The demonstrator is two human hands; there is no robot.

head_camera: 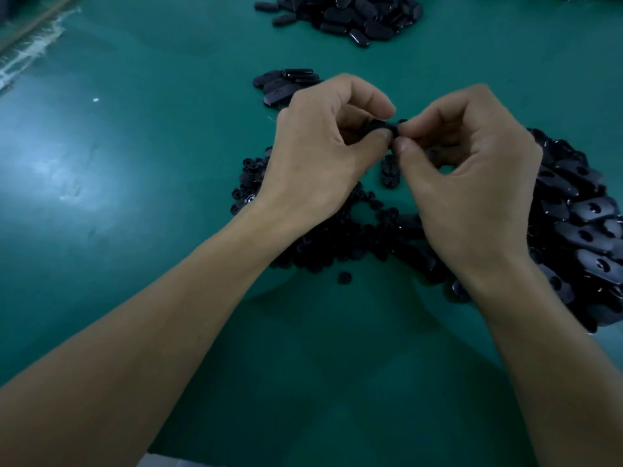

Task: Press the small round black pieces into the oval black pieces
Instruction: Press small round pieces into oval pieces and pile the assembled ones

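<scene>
Mid-press: both hands meet at the fingertips, raised off the green table (135,163), likely so that thumbs can push against each other.

The left hand (323,146) curls tight and pinches an oval piece (379,126) between thumb and forefinger. The right hand (465,170) pinches what looks like a small round piece (402,122) against it, though how far it is seated is hidden. Stock is within reach: the round-piece pile (337,237) lies under the left wrist and the oval pile (580,210) just right of the right hand. A small oval stack (283,84), probably finished, sits beyond the left knuckles.
</scene>
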